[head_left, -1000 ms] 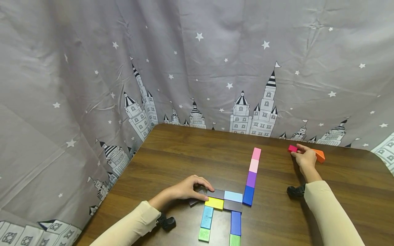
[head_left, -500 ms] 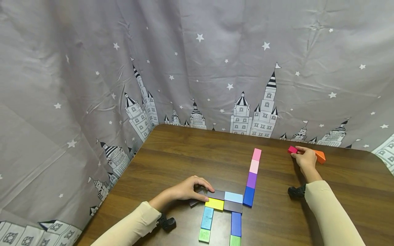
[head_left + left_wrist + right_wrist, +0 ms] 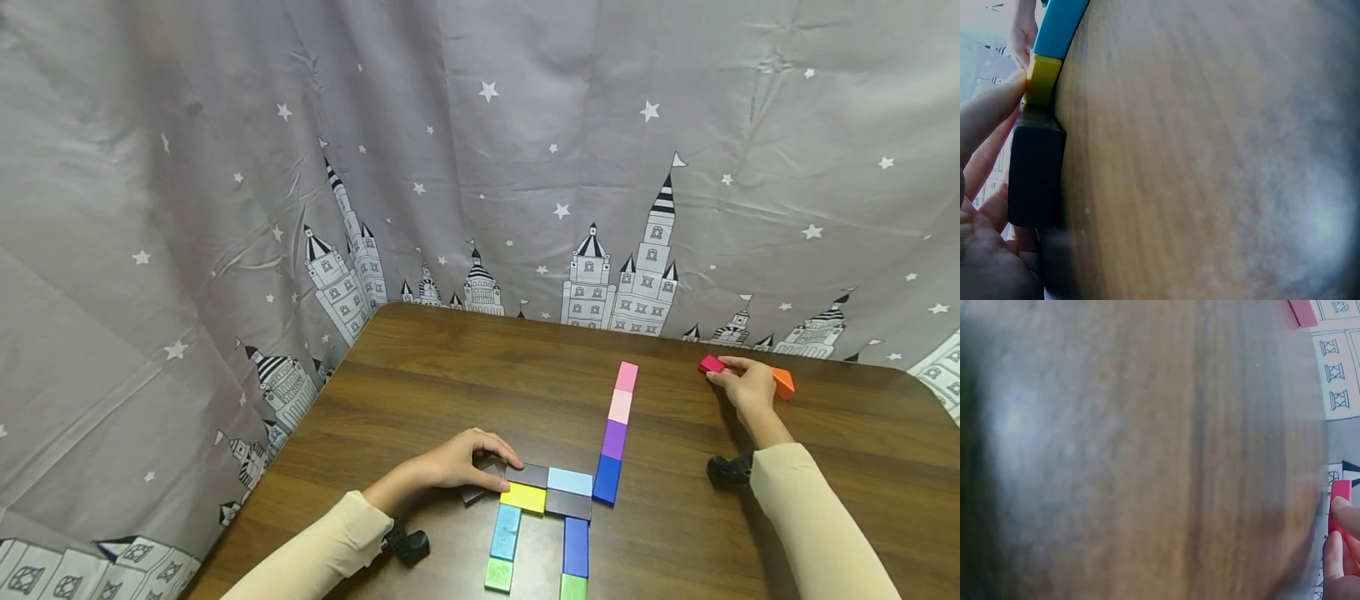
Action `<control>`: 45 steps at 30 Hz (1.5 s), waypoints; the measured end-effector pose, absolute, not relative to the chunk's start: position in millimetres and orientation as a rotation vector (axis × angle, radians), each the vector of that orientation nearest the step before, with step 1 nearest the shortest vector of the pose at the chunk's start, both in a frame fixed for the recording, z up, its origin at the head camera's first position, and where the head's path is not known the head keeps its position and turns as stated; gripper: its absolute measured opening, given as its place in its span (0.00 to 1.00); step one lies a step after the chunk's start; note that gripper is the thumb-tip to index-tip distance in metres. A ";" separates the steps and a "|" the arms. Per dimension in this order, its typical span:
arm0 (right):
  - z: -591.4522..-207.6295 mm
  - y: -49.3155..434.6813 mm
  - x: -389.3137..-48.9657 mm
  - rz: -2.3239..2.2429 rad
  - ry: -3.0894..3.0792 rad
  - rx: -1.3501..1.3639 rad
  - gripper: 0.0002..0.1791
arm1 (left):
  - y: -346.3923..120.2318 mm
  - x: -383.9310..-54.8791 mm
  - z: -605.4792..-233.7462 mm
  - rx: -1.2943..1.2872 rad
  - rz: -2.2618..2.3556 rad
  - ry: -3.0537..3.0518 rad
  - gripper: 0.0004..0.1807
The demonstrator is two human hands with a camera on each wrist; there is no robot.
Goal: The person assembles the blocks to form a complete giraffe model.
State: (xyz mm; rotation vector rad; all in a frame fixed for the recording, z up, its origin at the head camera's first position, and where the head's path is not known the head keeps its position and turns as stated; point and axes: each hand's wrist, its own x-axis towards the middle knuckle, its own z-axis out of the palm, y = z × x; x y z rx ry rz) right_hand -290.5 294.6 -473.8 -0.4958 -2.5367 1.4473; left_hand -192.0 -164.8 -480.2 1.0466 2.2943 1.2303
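Note:
At the far right in the head view, my right hand [image 3: 752, 389] pinches a red block [image 3: 711, 364] between thumb and fingers. The same red block [image 3: 1340, 490] shows at the right edge of the right wrist view. My left hand [image 3: 461, 460] rests arched over the flat block figure. Its thumb touches the yellow block [image 3: 522, 498], and its index fingertip lies at a dark block [image 3: 527, 476]. Another dark block [image 3: 475, 495] lies slanted and partly hidden beneath that hand. Close up, the left thumb [image 3: 997, 106] meets the yellow block [image 3: 1044, 80].
Right of the figure runs a row of pink, pale pink, purple [image 3: 613, 439] and blue [image 3: 607, 480] blocks. An orange block [image 3: 783, 383] sits behind the right hand. Blue and green blocks [image 3: 498, 574] form two legs on the wooden table [image 3: 450, 367]. A grey curtain [image 3: 480, 167] hangs behind.
The right hand has shifted slightly, tilting the red block and moving it a little to the left. More of the orange block's left side is hidden or apart from the hand; the left hand stays put.

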 end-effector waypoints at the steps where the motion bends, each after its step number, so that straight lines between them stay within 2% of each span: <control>1: -472.8 294.0 -290.7 1.461 -2.535 -0.485 0.24 | -164.8 -191.9 -480.2 1.043 1.231 2.294 0.16; 16: -466.8 276.8 -298.3 1.672 -2.445 -0.232 0.27 | -164.6 -191.1 -478.0 1.029 1.221 2.285 0.16; 23: -466.8 264.1 -302.6 1.659 -2.459 -0.133 0.25 | -164.9 -192.4 -480.2 1.040 1.215 2.292 0.16; 45: -474.7 227.4 -319.3 1.561 -2.636 -0.070 0.24 | -165.3 -190.8 -479.2 1.062 1.242 2.279 0.16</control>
